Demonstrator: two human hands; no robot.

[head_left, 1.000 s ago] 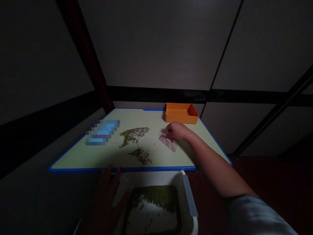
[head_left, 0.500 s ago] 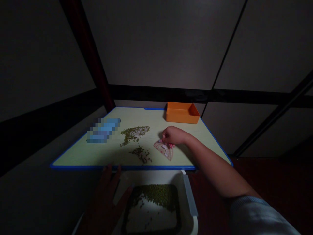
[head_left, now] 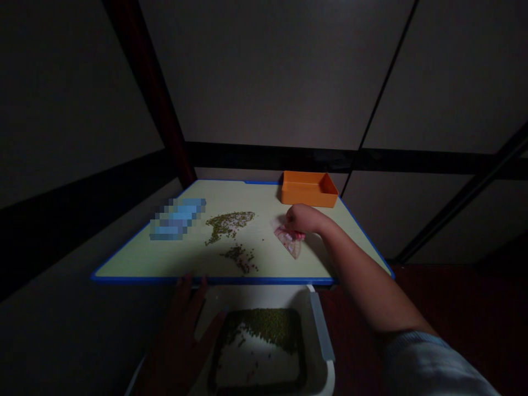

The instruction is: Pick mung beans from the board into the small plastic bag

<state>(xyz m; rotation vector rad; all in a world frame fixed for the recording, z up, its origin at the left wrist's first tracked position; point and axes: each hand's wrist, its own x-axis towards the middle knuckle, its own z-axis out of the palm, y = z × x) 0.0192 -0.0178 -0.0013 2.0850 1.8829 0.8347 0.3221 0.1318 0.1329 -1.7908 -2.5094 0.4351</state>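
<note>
My right hand (head_left: 303, 219) is closed around the edge of a pink, clear protractor (head_left: 291, 242), holding it tilted over the right part of the table. To its left, small green beans (head_left: 229, 224) lie scattered in a wide patch, with a smaller patch of beans (head_left: 241, 258) nearer the front edge. In shadow, my left hand (head_left: 181, 330) has its fingers spread over the left side of a white plastic bin (head_left: 319, 324). More green beans (head_left: 270, 323) are heaped inside that bin, below the table edge.
An orange open box (head_left: 309, 195) stands at the back right of the pale, blue-edged table (head_left: 157, 264). A blurred-out blue object (head_left: 177, 219) lies at the left. Dark panelled walls (head_left: 264, 82) rise behind and on the left.
My right hand has moved the protractor slightly to the right and away from me, farther from the bean patches. The left hand stays at the bin.
</note>
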